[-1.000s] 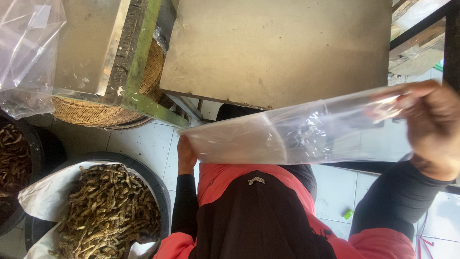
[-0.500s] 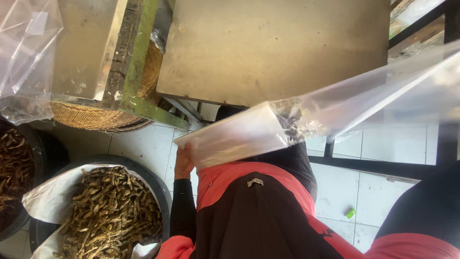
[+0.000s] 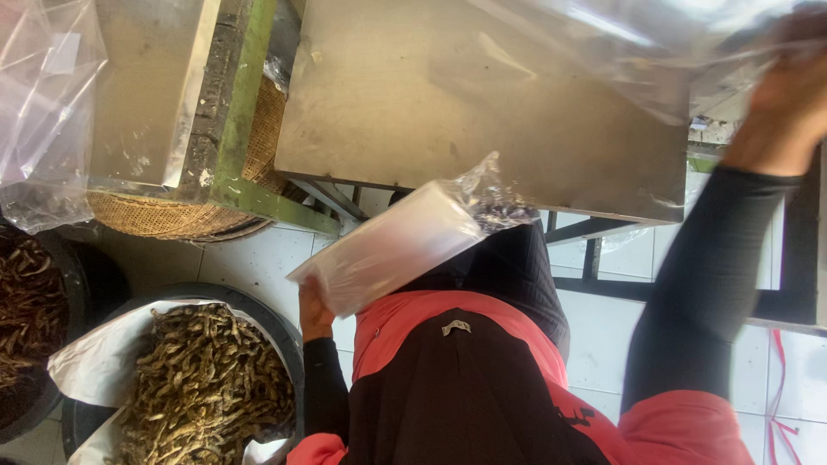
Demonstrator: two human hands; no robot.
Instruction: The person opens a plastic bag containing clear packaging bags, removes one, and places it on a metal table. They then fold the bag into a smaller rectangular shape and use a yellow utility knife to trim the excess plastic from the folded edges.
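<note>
While the left hand [image 3: 314, 314] clamps a folded stack of clear bags [image 3: 388, 250] above the lined basin of dried fish [image 3: 207, 387], the right hand [image 3: 788, 103] pinches one loose bag [image 3: 655, 52] over the steel surface [image 3: 448, 95], unfilled.

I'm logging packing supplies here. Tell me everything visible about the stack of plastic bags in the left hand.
The stack of plastic bags is a flat, oblong bundle of cloudy clear film, tilted up toward the right. Its far end is crinkled and loose near the metal table's edge. The left hand grips its lower end from beneath. It hangs above the white tiled floor.
</note>
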